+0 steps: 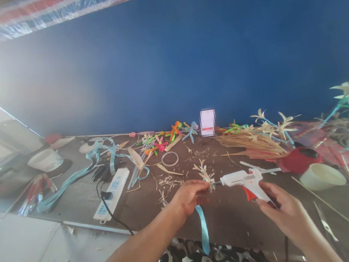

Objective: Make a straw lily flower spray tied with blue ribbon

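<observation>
Above the tabletop (229, 219), left fingers (199, 185) pinch a pale flower (204, 173) while right fingers (272, 188) wrap the glue gun (247, 179), nozzle beside the flower: seemingly a gluing step, calling for steady aim.

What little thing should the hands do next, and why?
Maybe the right hand should gently squeeze the red trigger, because the white glue gun it holds has its nozzle pointing at the pale flower in the left hand.
</observation>
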